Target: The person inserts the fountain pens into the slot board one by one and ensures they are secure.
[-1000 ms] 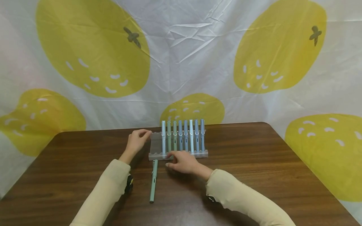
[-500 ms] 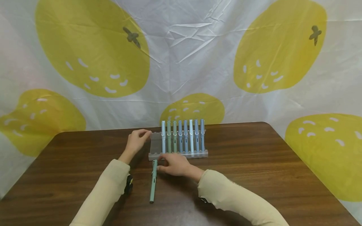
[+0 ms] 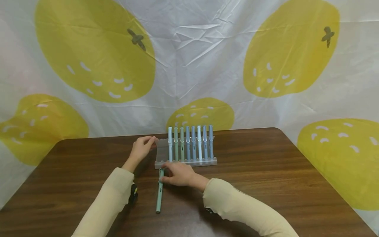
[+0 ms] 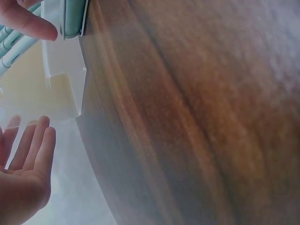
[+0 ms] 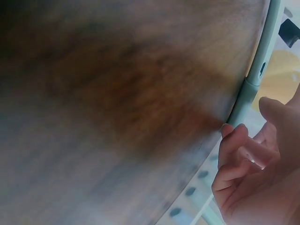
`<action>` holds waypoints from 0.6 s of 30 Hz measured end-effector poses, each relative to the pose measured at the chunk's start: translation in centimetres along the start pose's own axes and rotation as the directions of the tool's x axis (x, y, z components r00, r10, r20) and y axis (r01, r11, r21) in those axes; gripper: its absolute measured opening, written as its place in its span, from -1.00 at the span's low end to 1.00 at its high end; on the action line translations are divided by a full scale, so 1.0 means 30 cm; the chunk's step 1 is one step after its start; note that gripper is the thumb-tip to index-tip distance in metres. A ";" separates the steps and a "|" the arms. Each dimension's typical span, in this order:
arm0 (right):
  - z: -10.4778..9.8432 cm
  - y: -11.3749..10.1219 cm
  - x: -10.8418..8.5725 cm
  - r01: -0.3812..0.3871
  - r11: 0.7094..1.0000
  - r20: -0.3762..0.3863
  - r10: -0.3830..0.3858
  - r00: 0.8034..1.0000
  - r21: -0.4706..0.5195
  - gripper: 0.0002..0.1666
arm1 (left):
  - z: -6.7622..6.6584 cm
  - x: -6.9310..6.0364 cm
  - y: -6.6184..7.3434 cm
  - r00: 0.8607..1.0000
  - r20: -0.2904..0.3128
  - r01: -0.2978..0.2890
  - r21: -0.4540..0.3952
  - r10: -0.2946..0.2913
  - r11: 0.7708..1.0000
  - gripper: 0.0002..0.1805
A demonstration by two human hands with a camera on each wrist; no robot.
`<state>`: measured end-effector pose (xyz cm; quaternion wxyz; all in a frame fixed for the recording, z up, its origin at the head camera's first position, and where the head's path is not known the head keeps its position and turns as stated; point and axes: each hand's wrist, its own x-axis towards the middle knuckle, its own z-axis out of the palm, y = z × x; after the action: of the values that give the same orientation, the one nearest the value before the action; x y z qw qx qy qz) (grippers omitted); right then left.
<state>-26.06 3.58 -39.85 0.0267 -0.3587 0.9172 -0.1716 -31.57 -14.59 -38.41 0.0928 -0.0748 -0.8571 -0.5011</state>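
Note:
A green capped pen (image 3: 159, 197) lies on the table in front of a clear pen rack (image 3: 161, 151). My right hand (image 3: 179, 173) is at the pen's cap end, thumb and forefinger apart around it. In the left wrist view, a fingertip of that hand stands just beside the cap (image 4: 73, 18), with a narrow gap. The right wrist view shows its other fingers loosely bent. My left hand (image 3: 140, 150) pinches the rack's upper left corner between thumb and forefinger; the exact contact is partly hidden. Several blue, green and pale pens (image 3: 193, 144) stand in the rack's slots.
The rack stands near the back edge of the brown wooden table (image 3: 266, 171). Its slots at the left end hold no pens. Behind the table hangs a white cloth (image 3: 195, 65) with yellow fruit prints.
My right hand has moved left along the rack's front, from beside the lower ends of the standing pens to the lying pen's cap. My left hand and the rack stay in place.

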 end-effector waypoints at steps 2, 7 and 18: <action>0.002 -0.002 0.002 -0.005 1.000 0.006 0.005 1.000 -0.008 -0.45 | -0.003 -0.001 0.001 1.000 0.008 0.000 -0.011 0.000 1.000 -0.63; 0.000 -0.010 0.003 -0.020 0.999 0.011 0.020 1.000 -0.026 -0.44 | -0.006 0.002 0.000 1.000 0.010 -0.003 -0.008 0.003 1.000 -0.64; -0.010 -0.005 0.001 -0.012 1.000 0.031 0.012 0.999 -0.004 -0.42 | -0.005 0.003 -0.001 1.000 0.006 -0.010 0.034 0.010 0.999 -0.63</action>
<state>-26.05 3.55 -39.52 0.0413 -0.3558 0.9191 -0.1640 -31.66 -14.73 -38.35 0.0939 -0.0788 -0.8653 -0.4860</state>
